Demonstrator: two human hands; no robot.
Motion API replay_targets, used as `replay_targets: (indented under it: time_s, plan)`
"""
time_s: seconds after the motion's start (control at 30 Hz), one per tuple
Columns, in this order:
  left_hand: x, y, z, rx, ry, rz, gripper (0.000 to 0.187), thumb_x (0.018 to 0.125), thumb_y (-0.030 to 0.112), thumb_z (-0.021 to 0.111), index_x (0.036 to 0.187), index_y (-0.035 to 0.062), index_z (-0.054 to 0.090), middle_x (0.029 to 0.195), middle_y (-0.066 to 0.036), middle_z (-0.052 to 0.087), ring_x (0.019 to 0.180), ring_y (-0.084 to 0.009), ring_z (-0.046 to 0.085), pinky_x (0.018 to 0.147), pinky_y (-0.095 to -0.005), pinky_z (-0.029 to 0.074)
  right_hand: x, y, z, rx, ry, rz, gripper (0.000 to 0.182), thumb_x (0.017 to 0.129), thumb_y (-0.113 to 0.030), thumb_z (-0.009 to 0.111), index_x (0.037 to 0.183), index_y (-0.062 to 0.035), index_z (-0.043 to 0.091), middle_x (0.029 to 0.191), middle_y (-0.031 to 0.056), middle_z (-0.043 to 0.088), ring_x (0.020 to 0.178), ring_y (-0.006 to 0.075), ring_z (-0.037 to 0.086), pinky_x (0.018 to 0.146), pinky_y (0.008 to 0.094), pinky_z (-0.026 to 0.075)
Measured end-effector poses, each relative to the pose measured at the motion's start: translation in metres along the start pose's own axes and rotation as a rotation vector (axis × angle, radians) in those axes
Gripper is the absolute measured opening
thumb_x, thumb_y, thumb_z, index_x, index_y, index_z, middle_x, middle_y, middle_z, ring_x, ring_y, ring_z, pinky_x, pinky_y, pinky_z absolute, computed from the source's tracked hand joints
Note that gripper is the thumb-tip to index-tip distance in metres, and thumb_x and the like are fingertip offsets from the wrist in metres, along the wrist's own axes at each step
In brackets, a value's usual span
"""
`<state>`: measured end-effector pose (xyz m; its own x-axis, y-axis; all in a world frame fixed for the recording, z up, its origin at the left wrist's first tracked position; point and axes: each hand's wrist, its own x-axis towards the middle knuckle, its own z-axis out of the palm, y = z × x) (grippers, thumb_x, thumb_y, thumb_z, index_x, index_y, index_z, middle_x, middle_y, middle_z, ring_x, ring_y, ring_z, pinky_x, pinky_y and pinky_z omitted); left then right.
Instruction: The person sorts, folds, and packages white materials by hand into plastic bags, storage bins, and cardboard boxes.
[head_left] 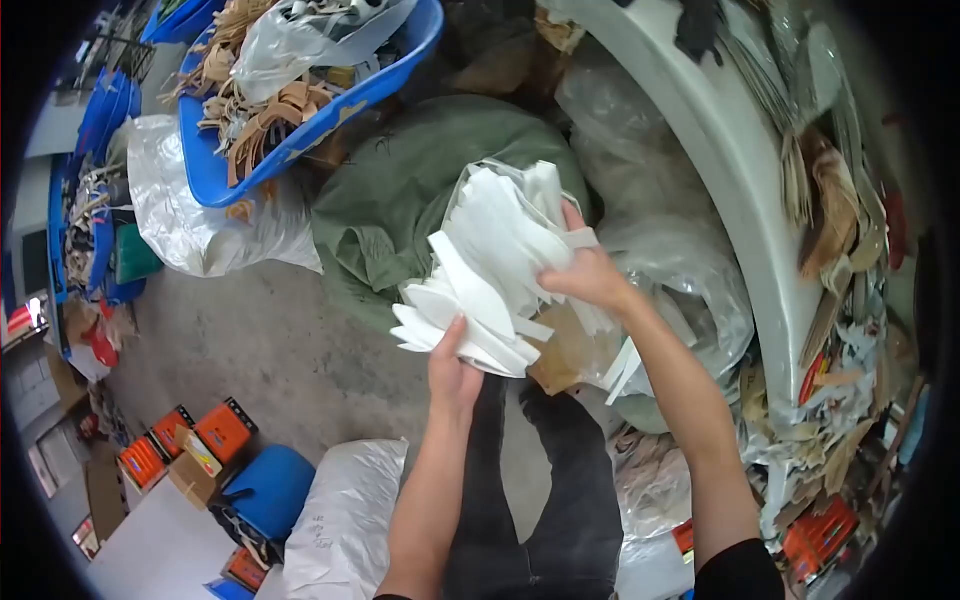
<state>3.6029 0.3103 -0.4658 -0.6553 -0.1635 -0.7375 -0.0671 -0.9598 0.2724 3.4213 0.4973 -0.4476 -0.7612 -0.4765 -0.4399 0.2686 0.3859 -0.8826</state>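
Note:
My left hand [455, 368] grips the lower end of a stack of flat white pieces [465, 290], its thumb on top. My right hand [585, 272] is closed round a thicker bundle of white strips [505, 225], at the bundle's right side. The two lots touch and overlap in front of me, above a large green sack [385, 185]. Beneath them, a brown piece [570, 350] shows between my hands. The fingers under both bundles are mostly hidden.
A blue bin [315, 145] full of scraps stands at the upper left, beside a silvery sack [190, 200]. A pale curved surface [700, 130] runs down the right. White sack [345, 520], blue container [270, 490] and orange boxes [222, 430] sit lower left.

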Motion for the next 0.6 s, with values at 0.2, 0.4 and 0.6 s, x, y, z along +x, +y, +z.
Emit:
replay_targets:
  time_s: [0.2,0.4,0.6]
  plan:
    - [0.031,0.016,-0.012,-0.065,0.066,0.038,0.055,0.095,0.000,0.061,0.147,0.0036,0.044,0.137,-0.016,0.060,0.120,-0.0268,0.062,0.108,-0.0387,0.048,0.052,0.022,0.019,-0.710,0.113,-0.355,0.117,0.068,-0.025,0.086,0.162,-0.0077,0.018,0.162,0.0249,0.022,0.144,0.0424,0.033,0.117,0.0466,0.033]
    - [0.026,0.018,-0.014,-0.074,0.095,0.048,0.055,0.095,0.001,0.061,0.147,0.0037,0.045,0.138,-0.016,0.059,0.121,-0.0268,0.062,0.108,-0.0388,0.048,0.033,0.006,0.036,-0.684,0.172,-0.422,0.117,0.069,-0.032,0.088,0.161,-0.0096,0.020,0.164,0.0245,0.017,0.146,0.0455,0.028,0.118,0.0508,0.031]
    - [0.039,0.015,-0.033,-0.069,0.115,0.052,0.054,0.095,0.000,0.061,0.146,0.0027,0.046,0.136,-0.016,0.061,0.119,-0.0268,0.063,0.107,-0.0375,0.049,0.028,0.015,0.047,-0.612,0.171,-0.357,0.114,0.071,-0.032,0.088,0.161,-0.0102,0.021,0.163,0.0237,0.019,0.147,0.0427,0.029,0.118,0.0488,0.031]
